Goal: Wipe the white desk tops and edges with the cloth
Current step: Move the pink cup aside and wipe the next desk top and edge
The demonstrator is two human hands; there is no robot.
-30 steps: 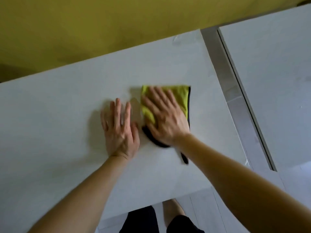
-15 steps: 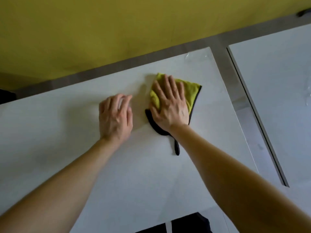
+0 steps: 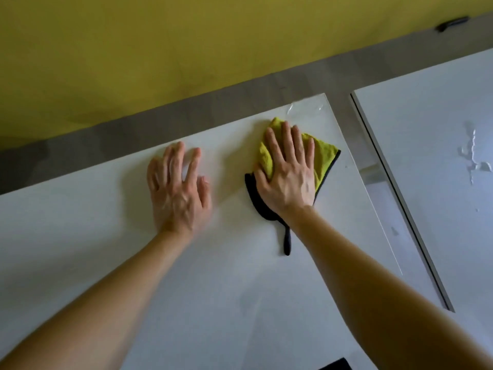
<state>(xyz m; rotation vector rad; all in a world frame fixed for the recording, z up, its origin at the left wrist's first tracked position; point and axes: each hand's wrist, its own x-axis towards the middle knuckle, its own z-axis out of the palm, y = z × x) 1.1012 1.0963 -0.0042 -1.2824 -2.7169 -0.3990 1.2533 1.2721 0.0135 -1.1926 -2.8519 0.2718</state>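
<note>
No readable writing anywhere. Left hand (image 3: 178,193) flat, fingers spread, on white desk (image 3: 186,289); bare top open at 6 and 9 o'clock. Right hand (image 3: 286,172) splayed flat, pressing yellow cloth (image 3: 324,156) near desk's 1 o'clock corner, gap then second desk (image 3: 440,182) at 3 o'clock

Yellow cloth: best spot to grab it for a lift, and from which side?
Judging by its pose, take the cloth at its free right corner, coming from the right. The right hand presses flat on the middle, and the black tail toward the person looks too thin to carry it.
</note>
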